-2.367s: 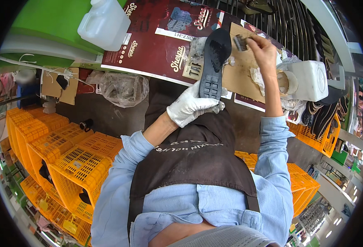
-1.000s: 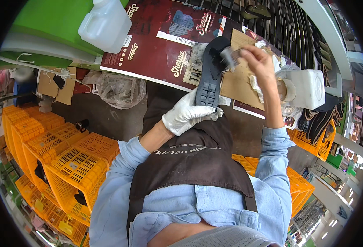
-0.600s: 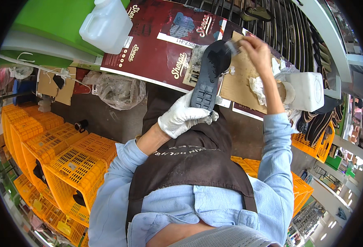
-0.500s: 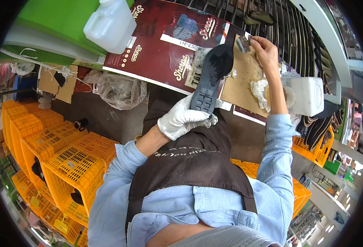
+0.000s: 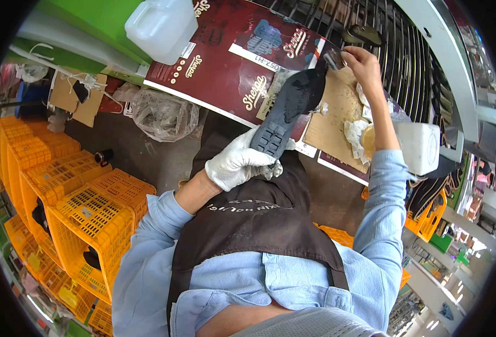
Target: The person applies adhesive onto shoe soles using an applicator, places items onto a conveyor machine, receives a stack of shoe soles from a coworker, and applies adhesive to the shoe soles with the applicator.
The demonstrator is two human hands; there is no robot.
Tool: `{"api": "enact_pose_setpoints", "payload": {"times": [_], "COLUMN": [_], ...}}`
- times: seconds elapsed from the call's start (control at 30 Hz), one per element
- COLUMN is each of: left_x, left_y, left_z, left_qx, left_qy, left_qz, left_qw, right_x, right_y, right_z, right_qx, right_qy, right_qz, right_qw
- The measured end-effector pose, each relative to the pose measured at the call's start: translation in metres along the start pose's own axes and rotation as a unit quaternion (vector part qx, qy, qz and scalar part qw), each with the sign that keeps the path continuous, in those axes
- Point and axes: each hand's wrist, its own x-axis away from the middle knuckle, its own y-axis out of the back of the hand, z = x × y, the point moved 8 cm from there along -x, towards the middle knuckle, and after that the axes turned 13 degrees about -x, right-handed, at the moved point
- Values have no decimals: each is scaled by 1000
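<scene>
My left hand (image 5: 234, 164), in a white glove, is closed around the heel end of a black shoe sole (image 5: 294, 104). The sole is tilted, its toe end pointing up and right over the table, and its face shows a grid of hollows near the heel. My bare right hand (image 5: 365, 68) pinches a small flat grey-brown piece (image 5: 333, 59) just right of the sole's toe; its exact kind is unclear. Below that hand lies a stained sheet of cardboard (image 5: 332, 121) with crumpled white paper (image 5: 354, 137) at its right side.
A translucent plastic jug (image 5: 161, 31) stands at the table's far left, a white container (image 5: 419, 147) at the right. Beyond the dark red tabletop (image 5: 214, 73) runs a rack of metal bars (image 5: 411, 62). Yellow crates (image 5: 90, 219) are stacked at my left; a clear plastic bag (image 5: 163, 115) hangs below the table edge.
The sole has tilted further right, and my left hand has shifted slightly left. My right hand still pinches the small piece in nearly the same place. The whole view has shifted a little.
</scene>
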Motion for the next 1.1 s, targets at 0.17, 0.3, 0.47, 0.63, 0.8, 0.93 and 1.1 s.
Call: {"api": "enact_pose_setpoints", "payload": {"times": [0.17, 0.3, 0.47, 0.63, 0.8, 0.93, 1.1], "left_x": [4, 5, 4, 2, -4, -9, -18], "left_y": [7, 11, 13, 18, 19, 25, 22], "left_z": [-2, -5, -4, -5, -2, 0, -1], "left_qx": [14, -11, -7, -2, -26, -28, -26], "left_qy": [5, 1, -3, -10, 1, -21, -16], "left_qz": [-46, -59, -47, -44, -35, -39, -20], "left_qw": [999, 998, 999, 999, 999, 999, 999], "right_x": [20, -8, 5, 8, -17, 26, -18], "right_y": [-56, -31, -69, -68, -57, -103, -72], "right_z": [48, 36, 55, 62, 41, 97, 56], "right_qx": [-13, -108, -23, -129, -142, -71, -132], "right_qy": [-10, -49, 65, -55, -20, -84, -31], "right_qz": [200, 92, 232, 258, 158, 378, 193], "right_qw": [980, 989, 970, 956, 977, 919, 972]}}
